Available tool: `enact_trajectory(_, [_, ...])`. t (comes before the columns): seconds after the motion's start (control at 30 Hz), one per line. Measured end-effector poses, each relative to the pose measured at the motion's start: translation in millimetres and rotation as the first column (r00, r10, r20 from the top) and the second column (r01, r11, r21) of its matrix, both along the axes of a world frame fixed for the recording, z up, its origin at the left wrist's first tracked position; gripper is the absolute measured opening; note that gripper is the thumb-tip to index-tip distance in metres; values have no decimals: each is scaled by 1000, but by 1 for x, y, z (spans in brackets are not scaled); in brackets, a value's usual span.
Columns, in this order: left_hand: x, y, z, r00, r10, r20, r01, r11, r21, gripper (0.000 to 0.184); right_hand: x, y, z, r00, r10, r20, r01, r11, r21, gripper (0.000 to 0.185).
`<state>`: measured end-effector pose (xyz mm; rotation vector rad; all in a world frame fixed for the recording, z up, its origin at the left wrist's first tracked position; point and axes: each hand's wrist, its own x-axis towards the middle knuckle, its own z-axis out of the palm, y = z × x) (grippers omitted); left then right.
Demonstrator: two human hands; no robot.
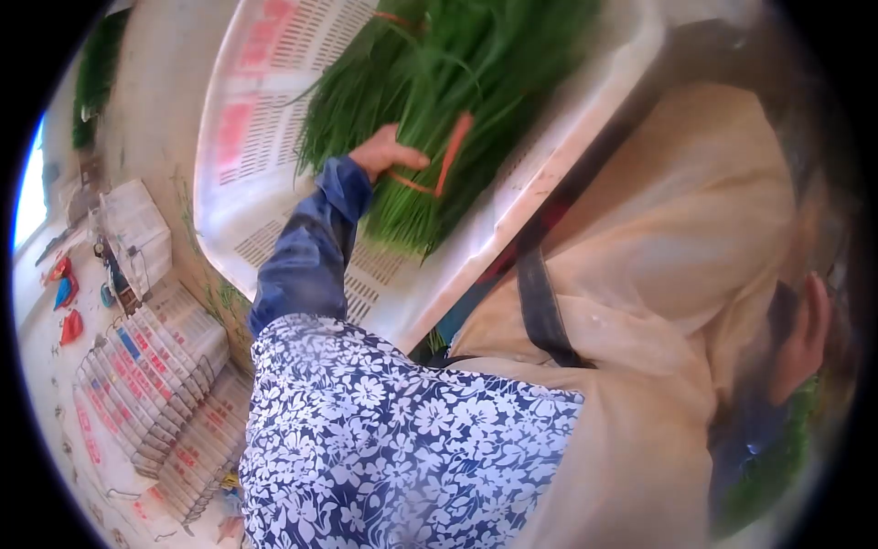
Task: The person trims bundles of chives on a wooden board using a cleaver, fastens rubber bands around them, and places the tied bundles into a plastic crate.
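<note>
My left hand (389, 154), in a dark blue cuff below a floral sleeve, grips a bunch of long green chives (430, 137). Its thumb lies on the stalks by an orange band (448, 160), while the other fingers are hidden behind them. The bunch is over the inside of a white slotted plastic basket (224, 197), among more chives with another orange band. At the far right edge my right hand (802, 339) shows blurred beside the tan apron (658, 256). Its fingers are too smeared to read. Blurred greenery (773, 467) appears below that hand.
Stacked white baskets with red lettering (151, 384) stand at the lower left. A white box (137, 229) is above them, and red and blue items (64, 284) lie on the pale floor. More greens (99, 73) are at the upper left.
</note>
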<state>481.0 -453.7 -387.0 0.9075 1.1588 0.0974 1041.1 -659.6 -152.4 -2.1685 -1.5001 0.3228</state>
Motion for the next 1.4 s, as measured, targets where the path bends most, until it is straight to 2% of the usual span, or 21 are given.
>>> enact_trajectory(0.03, [-6, -4, -6, 999, -27, -36, 25, 997, -70, 67, -2, 0, -4, 998, -56, -39, 56, 998, -3, 30])
enact_trajectory(0.1, [-15, -31, -17, 997, -44, -64, 33, 987, -155, 69, -5, 0, -7, 998, -34, -45, 33, 999, -23, 30])
enact_trajectory(0.17, [-24, -44, -27, 994, -59, -97, 59, 998, 3, 74, -9, 5, -13, 998, -23, -60, 22, 999, -24, 29])
enact_trajectory(0.3, [-29, -61, -48, 987, -88, -134, 94, 995, 37, 85, -18, 23, -12, 997, 74, 28, -72, 996, -59, 28])
enact_trajectory(0.37, [-39, -74, -72, 983, -118, -140, 151, 957, 248, 90, -19, 27, -5, 991, 97, 91, -89, 993, -83, 27])
enact_trajectory(0.4, [-40, -76, -73, 984, -120, -133, 149, 959, 242, 90, -17, 28, -2, 990, 99, 105, -90, 992, -87, 27])
enact_trajectory(0.47, [-44, -94, -58, 936, -107, -334, 192, 953, 235, 92, -14, 25, -2, 988, 107, 116, -95, 991, -99, 27])
enact_trajectory(0.5, [-42, -109, -54, 939, -106, -328, 190, 954, 234, 92, -9, 21, -2, 977, 130, 167, -115, 988, -101, 26])
enact_trajectory(0.57, [-31, -126, -65, 793, -117, -598, 259, 953, 157, 91, -6, 16, -3, 981, 91, 171, -74, 992, -104, 26])
enact_trajectory(0.6, [-24, -129, -80, 802, -112, -586, 263, 948, 179, 91, -6, 14, -4, 982, 72, 173, -54, 993, -106, 26])
enact_trajectory(0.67, [-17, -152, -102, 677, 0, -736, 354, 876, 326, 92, -8, 17, -4, 995, 48, 87, -36, 990, -133, 24])
enact_trajectory(0.73, [-20, -152, -110, 707, 9, -707, 327, 882, 338, 95, -14, 20, -6, 990, 87, 109, -73, 990, -123, 24])
enact_trajectory(0.93, [-25, -152, -110, 735, -3, -678, 327, 877, 352, 104, -17, 17, -7, 998, 40, 42, -37, 997, -69, 23])
enact_trajectory(1.0, [-19, -147, -90, 738, -25, -675, 343, 874, 343, 107, -12, 11, -8, 998, 43, 51, -40, 997, -64, 23])
enact_trajectory(1.1, [9, -138, -53, 712, 76, -698, 317, 852, 416, 104, -8, 4, -6, 998, 32, 46, -29, 997, -68, 24])
enact_trajectory(1.17, [32, -119, -42, 804, 73, -590, 492, 475, 729, 97, -3, 3, -7, 997, -6, 76, 10, 999, -42, 25])
enact_trajectory(1.2, [47, -107, -39, 825, 38, -564, 502, 407, 763, 83, -2, 5, -7, 997, -12, 75, 15, 1000, -27, 25])
enact_trajectory(1.27, [79, -85, -51, 802, -38, -597, 584, 259, 769, 73, 0, 0, 2, 994, -8, 112, 15, 998, -68, 25])
enact_trajectory(1.3, [81, -81, -65, 747, -25, -664, 650, 233, 723, 68, -2, -3, 4, 988, 0, 153, 10, 998, -64, 25])
enact_trajectory(1.33, [86, -78, -89, 705, -25, -708, 698, 200, 688, 63, -5, -6, 9, 976, -9, 219, 24, 997, -68, 25])
enact_trajectory(1.4, [91, -72, -141, 677, 7, -736, 731, 114, 673, 60, -14, -23, 19, 970, -131, 203, 136, 991, -12, 23])
